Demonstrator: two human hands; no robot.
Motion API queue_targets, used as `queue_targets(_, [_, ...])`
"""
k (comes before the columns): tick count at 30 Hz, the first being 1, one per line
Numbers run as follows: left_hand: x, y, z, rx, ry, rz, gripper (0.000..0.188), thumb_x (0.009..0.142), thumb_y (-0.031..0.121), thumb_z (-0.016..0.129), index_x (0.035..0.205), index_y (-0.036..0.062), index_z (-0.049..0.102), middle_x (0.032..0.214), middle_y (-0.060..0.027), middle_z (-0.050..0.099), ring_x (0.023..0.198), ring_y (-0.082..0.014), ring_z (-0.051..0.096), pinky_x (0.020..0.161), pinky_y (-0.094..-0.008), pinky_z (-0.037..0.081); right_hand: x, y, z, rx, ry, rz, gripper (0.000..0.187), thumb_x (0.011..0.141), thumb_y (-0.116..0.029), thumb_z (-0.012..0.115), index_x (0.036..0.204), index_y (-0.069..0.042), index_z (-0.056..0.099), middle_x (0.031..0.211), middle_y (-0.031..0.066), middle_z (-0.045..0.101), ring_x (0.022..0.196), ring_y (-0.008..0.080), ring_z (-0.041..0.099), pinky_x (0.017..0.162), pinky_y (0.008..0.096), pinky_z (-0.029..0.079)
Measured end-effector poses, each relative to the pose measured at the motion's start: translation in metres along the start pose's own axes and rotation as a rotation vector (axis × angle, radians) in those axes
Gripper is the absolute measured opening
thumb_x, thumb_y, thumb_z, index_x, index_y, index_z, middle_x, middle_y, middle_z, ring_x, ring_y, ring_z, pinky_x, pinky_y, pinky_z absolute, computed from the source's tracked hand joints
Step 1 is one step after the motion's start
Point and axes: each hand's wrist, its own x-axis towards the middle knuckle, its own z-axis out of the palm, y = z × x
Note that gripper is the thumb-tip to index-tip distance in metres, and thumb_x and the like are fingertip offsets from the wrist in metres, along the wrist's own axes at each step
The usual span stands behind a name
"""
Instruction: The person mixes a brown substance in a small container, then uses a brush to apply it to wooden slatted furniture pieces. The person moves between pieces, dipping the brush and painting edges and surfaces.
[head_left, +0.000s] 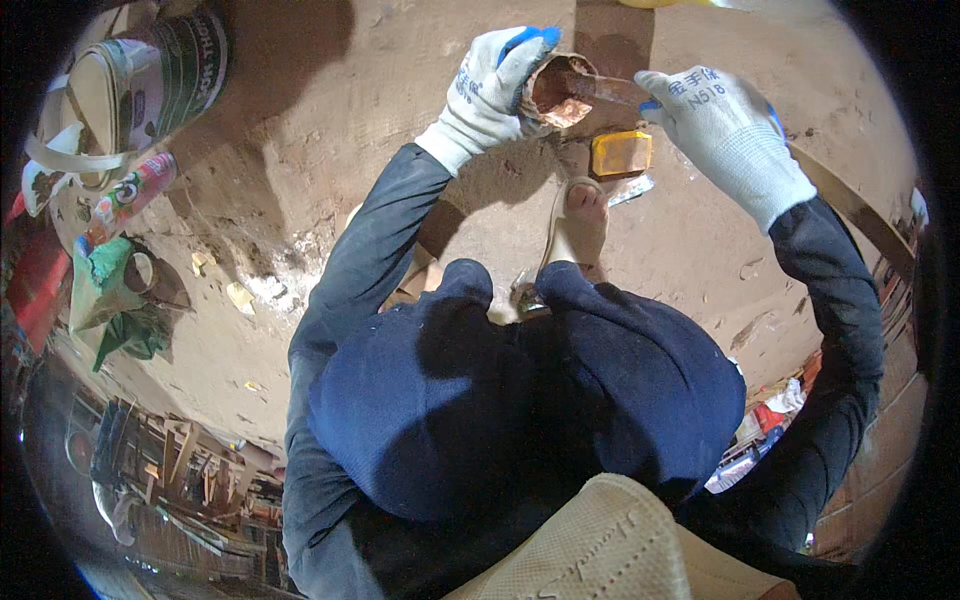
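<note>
At the far left a big can point(150, 75) lies on the dirt floor point(300, 150), with a small bottle point(130, 195) below it. The left hand point(495, 85), in a white glove, is closed around a brown cup point(555, 92) and holds it above the ground. A stick point(605, 88) goes into this cup; the right hand point(725, 130), also gloved, grips its other end. Under them, a yellow block point(621, 153) lies near a foot point(580, 225).
</note>
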Motion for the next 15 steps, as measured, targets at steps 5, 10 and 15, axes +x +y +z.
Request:
queue_targets(5, [-0.004, -0.007, -0.005, 0.049, -0.019, 0.006, 0.100, 0.056, 0.031, 0.091, 0.143, 0.0126, 0.045, 0.128, -0.0129, 0.054, 0.115, -0.0338, 0.054, 0.098, -0.0430, 0.046, -0.001, 0.008, 0.020, 0.361, -0.137, 0.172, 0.038, 0.097, -0.037, 0.057, 0.127, -0.014, 0.064, 0.109, 0.0110, 0.071, 0.097, 0.0274, 0.069, 0.088, 0.0398, 0.054])
queue_targets(10, [-0.017, -0.022, -0.006, -0.020, -0.014, -0.100, 0.109, 0.054, 0.039, 0.094, 0.143, 0.0052, 0.040, 0.135, -0.0153, 0.055, 0.121, -0.0327, 0.056, 0.103, -0.0416, 0.046, -0.005, 0.000, 0.047, 0.086, 0.189, -0.018, 0.044, 0.093, -0.023, 0.063, 0.136, -0.018, 0.057, 0.099, 0.0085, 0.069, 0.086, 0.0225, 0.069, 0.074, 0.0327, 0.058])
queue_targets(15, [0.027, -0.030, -0.053, 0.158, -0.288, -0.025, 0.106, 0.051, 0.034, 0.094, 0.142, 0.0095, 0.046, 0.135, -0.0126, 0.055, 0.127, -0.0317, 0.051, 0.109, -0.0423, 0.042, 0.012, -0.012, 0.027, -0.344, 0.450, -0.164, 0.042, 0.084, -0.015, 0.065, 0.126, -0.016, 0.056, 0.084, 0.0087, 0.059, 0.078, 0.0204, 0.068, 0.057, 0.0341, 0.056])
